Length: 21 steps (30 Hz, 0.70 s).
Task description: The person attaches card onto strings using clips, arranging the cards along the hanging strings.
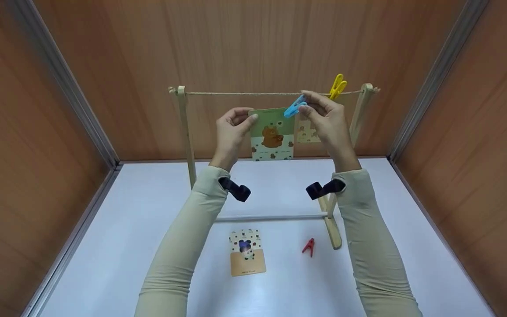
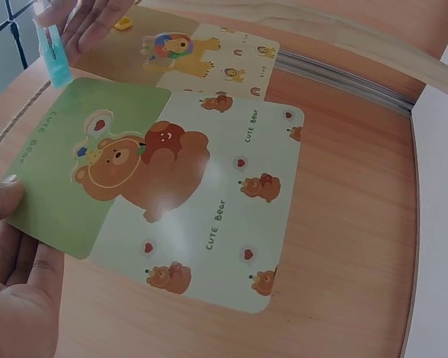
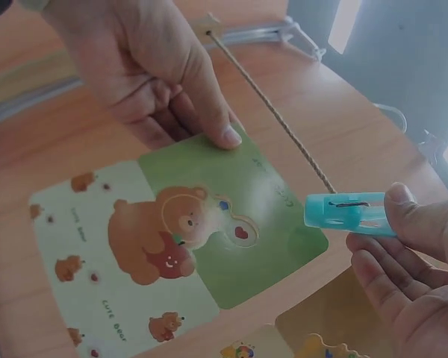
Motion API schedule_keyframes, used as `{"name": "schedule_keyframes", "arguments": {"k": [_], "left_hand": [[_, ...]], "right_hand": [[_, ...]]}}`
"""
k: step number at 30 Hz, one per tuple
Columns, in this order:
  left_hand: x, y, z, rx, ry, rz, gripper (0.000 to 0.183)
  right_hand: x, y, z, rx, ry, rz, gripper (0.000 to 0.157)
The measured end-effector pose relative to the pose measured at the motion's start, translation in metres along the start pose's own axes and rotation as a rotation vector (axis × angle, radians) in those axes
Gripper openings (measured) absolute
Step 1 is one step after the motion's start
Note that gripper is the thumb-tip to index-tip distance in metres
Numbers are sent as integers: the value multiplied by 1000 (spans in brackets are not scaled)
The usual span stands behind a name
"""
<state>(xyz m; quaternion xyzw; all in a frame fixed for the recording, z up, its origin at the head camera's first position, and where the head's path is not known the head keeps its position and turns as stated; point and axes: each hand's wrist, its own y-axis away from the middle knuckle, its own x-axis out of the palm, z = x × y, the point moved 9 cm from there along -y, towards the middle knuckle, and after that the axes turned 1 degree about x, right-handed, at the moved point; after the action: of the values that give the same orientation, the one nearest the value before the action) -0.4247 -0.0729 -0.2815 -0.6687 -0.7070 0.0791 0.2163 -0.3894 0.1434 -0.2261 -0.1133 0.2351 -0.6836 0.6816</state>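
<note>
My left hand (image 1: 232,134) pinches a green and white bear card (image 1: 272,136) by its upper left corner, thumb in front and fingers behind. The card hangs upright just under a rope (image 1: 244,93). Between thumb and fingers, my right hand (image 1: 330,125) holds a blue clothespin (image 1: 296,106), its nose end close to the card's upper right corner. In the right wrist view the clothespin (image 3: 351,212) lies beside the rope near that corner; whether it touches the card I cannot tell. Behind the right hand hangs a second card (image 1: 307,132), partly hidden, with a yellow clothespin (image 1: 337,86) above it on the rope.
Wooden posts (image 1: 186,132) hold the rope at both ends, joined low down by a white bar (image 1: 275,217). On the white table (image 1: 148,246) lie a panda card (image 1: 247,253) and a red clothespin (image 1: 309,247). Wood-grain panels (image 1: 253,44) enclose the back and sides.
</note>
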Motion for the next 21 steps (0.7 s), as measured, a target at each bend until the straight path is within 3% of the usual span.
{"name": "schedule_keyframes", "arguments": {"k": [14, 21], "left_hand": [[3, -8, -9, -6, -5, -34, 18], [3, -10, -11, -13, 2, -38, 18]], "right_hand": [[-4, -11, 10, 13, -15, -82, 36], [-5, -13, 16, -35, -30, -126, 35]]}}
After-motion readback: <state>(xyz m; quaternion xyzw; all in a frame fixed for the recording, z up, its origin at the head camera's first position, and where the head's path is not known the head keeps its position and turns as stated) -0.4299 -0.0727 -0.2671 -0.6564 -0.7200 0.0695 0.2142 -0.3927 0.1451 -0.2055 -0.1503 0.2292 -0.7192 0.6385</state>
